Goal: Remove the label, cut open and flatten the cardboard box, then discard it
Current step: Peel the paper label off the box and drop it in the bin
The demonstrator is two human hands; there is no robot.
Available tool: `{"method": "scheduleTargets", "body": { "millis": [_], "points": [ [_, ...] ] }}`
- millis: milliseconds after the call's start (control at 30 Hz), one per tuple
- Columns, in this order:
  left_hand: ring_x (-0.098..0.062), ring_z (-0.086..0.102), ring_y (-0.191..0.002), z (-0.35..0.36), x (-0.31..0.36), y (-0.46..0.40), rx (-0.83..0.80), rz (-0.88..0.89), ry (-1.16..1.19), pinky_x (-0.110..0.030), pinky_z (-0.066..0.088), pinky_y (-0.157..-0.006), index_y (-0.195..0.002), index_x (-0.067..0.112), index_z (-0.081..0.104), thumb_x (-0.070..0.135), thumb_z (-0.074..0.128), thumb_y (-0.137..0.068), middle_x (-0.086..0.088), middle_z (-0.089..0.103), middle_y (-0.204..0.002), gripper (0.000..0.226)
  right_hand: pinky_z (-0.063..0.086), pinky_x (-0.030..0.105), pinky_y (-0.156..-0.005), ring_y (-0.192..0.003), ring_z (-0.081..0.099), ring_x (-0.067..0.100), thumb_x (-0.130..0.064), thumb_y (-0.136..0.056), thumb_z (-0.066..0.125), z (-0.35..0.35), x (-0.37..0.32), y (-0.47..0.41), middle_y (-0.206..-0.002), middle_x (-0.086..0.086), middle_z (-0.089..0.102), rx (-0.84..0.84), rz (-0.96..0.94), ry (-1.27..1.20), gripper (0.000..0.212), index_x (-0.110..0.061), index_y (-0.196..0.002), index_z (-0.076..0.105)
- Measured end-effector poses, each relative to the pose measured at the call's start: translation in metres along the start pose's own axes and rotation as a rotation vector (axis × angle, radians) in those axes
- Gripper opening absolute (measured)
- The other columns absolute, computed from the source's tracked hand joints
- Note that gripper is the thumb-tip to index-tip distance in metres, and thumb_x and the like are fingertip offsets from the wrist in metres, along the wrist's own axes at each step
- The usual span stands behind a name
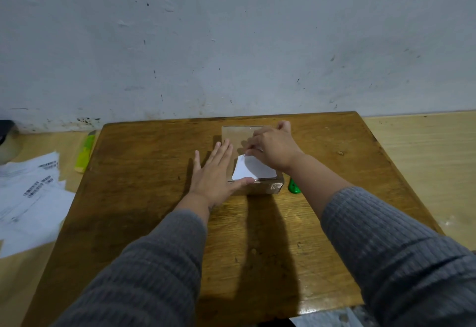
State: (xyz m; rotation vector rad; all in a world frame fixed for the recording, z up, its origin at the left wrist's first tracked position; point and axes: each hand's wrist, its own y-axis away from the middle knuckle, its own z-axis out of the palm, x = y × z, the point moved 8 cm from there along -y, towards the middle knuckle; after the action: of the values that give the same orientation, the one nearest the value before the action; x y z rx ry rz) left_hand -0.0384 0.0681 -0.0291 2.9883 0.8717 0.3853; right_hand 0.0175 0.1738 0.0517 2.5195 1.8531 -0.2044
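A small brown cardboard box (260, 187) sits in the middle of the wooden table (144, 172), sealed with clear tape. A white label (253, 169) lies on its top. My left hand (213, 172) rests flat against the box's left side, fingers spread, thumb along the near top edge. My right hand (273, 148) is over the box's far half, fingertips pinching the label's far corner, which looks slightly lifted. A green cutter (293, 187) lies on the table just right of the box, partly hidden by my right forearm.
The table stands against a scuffed white wall. On the floor to the left lie several printed white sheets (28, 197) and a yellow-green object (85, 155) by the table's edge. A dark object (6, 130) sits at the far left.
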Motion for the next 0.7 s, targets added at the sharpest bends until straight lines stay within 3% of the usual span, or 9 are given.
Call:
{"method": "scheduleTargets", "body": {
  "millis": [133,267,367,533,700],
  "points": [
    [-0.01,-0.014,-0.147,-0.003,0.003,-0.005,0.012,0.019,-0.046,-0.054,-0.01,-0.116,-0.154,0.022,-0.001,0.081,0.017,-0.078,0.008,-0.01,-0.161,0.099,0.014,0.042,-0.1,-0.113,0.049,0.017,-0.031,-0.097,0.042,0.004,0.002,0.0,-0.107,-0.007,0.063,-0.026,-0.001,0.045,0.03,-0.023,-0.101,0.07],
    [-0.007,-0.008,-0.147,-0.004,0.01,-0.002,0.092,0.064,-0.024,-0.049,-0.007,-0.118,-0.154,0.022,0.008,0.07,0.021,-0.087,0.008,0.001,-0.162,0.084,0.034,0.037,-0.089,-0.104,0.056,0.027,-0.018,-0.094,0.046,0.012,0.006,-0.002,-0.104,0.006,0.068,-0.019,0.036,-0.148,0.023,-0.012,-0.1,0.067],
    [-0.006,-0.009,-0.147,-0.002,0.008,-0.002,0.092,0.047,0.027,-0.049,-0.007,-0.119,-0.154,0.024,0.007,0.068,0.019,-0.088,0.009,0.001,-0.162,0.08,0.036,0.037,-0.085,-0.1,0.055,0.029,-0.014,-0.094,0.046,0.013,0.005,0.001,-0.101,0.008,0.069,0.037,0.036,-0.253,0.021,-0.015,-0.108,0.062],
    [-0.007,-0.013,-0.146,0.001,0.007,-0.001,0.067,0.068,0.062,-0.052,-0.009,-0.117,-0.154,0.026,0.002,0.071,0.017,-0.086,0.009,-0.005,-0.162,0.083,0.03,0.037,-0.093,-0.109,0.049,0.022,-0.027,-0.091,0.051,0.016,-0.005,0.001,-0.109,-0.001,0.064,0.061,-0.036,-0.174,0.024,-0.029,-0.109,0.066],
    [-0.007,-0.016,-0.146,0.006,0.005,-0.004,0.038,0.048,0.074,-0.051,-0.01,-0.117,-0.154,0.022,-0.003,0.075,0.022,-0.084,0.007,-0.012,-0.161,0.091,0.027,0.038,-0.096,-0.105,0.051,0.02,-0.034,-0.09,0.057,0.016,-0.001,0.0,-0.103,-0.005,0.069,0.091,0.011,-0.221,0.019,-0.028,-0.103,0.07]
  ]
}}
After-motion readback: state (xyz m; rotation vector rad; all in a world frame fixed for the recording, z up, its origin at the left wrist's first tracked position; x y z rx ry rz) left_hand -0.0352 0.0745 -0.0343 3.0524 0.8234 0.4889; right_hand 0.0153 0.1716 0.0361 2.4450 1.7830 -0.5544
